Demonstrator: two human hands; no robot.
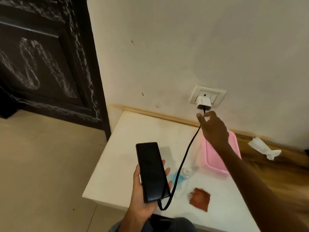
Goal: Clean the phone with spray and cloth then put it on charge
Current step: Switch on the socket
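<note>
Black phone (153, 171) within grasp of left hand (142, 204); right hand (214, 129) at cable (182, 162), grip unclear.

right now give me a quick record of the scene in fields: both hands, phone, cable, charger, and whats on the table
left hand: holds the phone, screen dark
right hand: at the cable just below the charger; grip unclear
cable: runs from the phone's lower end up to the charger
charger: white, plugged into the wall socket
table: spray bottle, brown cloth, pink box
</note>
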